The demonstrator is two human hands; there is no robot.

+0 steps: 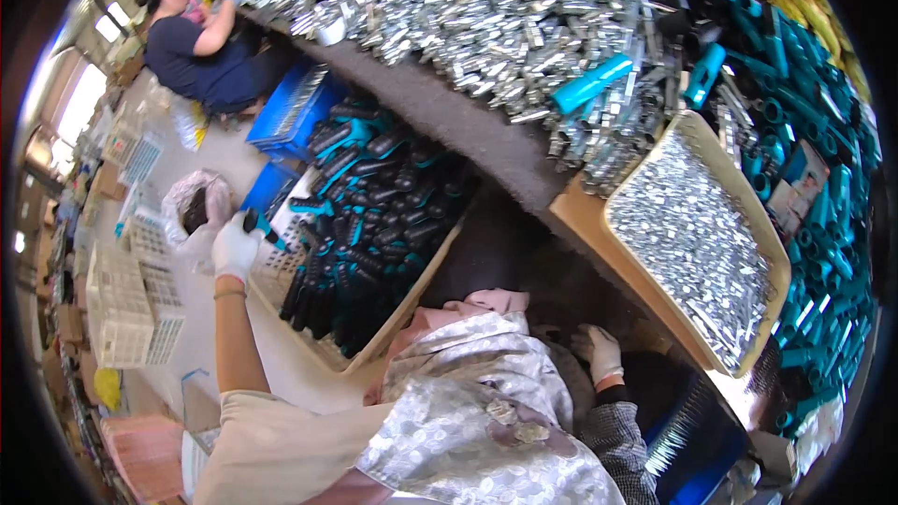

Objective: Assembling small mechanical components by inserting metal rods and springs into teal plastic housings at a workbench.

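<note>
My left hand (237, 248), in a white glove, is closed round a black-and-teal handle (272, 234). It is held over the left rim of a pale plastic crate (273, 273). A heap of similar black-and-teal handles (374, 215) fills that crate. My right hand (597, 353), also gloved in white, is low beside my lap, close to the dark space under the table edge. Its fingers look loosely apart and nothing shows in them; their tips are partly lost in shadow. A patterned grey apron (477, 365) covers my lap.
Small metal parts (449, 19) are heaped on the table, and a tan tray (774, 248) holds finer ones. Teal tubes (828, 224) lie at the right. Blue bins (297, 112) stand beyond the crate, near a seated person (201, 51). White crates (122, 309) stand at left.
</note>
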